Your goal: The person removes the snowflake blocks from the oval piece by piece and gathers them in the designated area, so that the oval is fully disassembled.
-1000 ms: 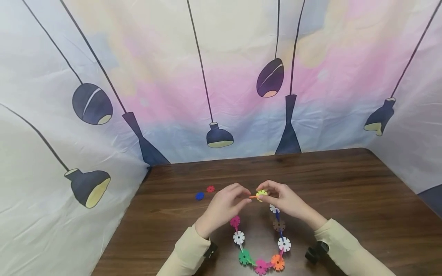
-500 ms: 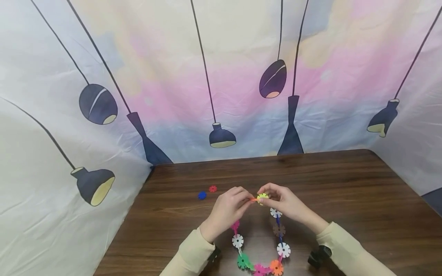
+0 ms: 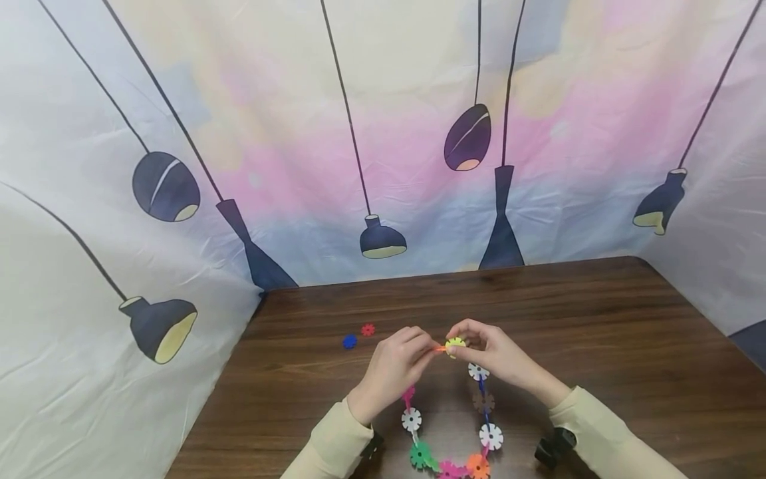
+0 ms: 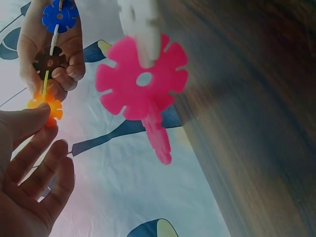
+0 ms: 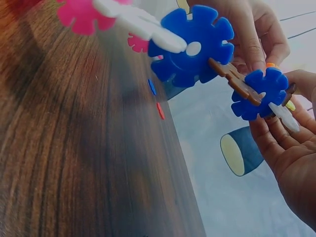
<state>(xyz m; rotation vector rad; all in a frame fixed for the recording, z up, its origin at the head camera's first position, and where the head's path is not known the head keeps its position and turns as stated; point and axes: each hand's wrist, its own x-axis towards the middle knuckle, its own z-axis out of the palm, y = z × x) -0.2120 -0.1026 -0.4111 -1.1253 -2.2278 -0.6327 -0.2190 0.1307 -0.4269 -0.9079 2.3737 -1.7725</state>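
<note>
1. Head view: I see the left hand (image 3: 397,366) pinching an orange notched disc (image 4: 58,108).
2. Right hand (image 3: 499,356) holds the adjoining yellow disc (image 3: 455,342).
3. Their chain (image 3: 449,470) curves between sleeves (image 3: 341,432); blue disc (image 3: 350,341) and red disc (image 3: 368,329) lie on the desk (image 3: 568,299).

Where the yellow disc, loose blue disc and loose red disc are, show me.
Yellow disc (image 3: 457,343), head view, uncovered upper face.
Loose blue disc (image 3: 350,341), head view, its middle.
Loose red disc (image 3: 368,329), head view, its middle.
</note>
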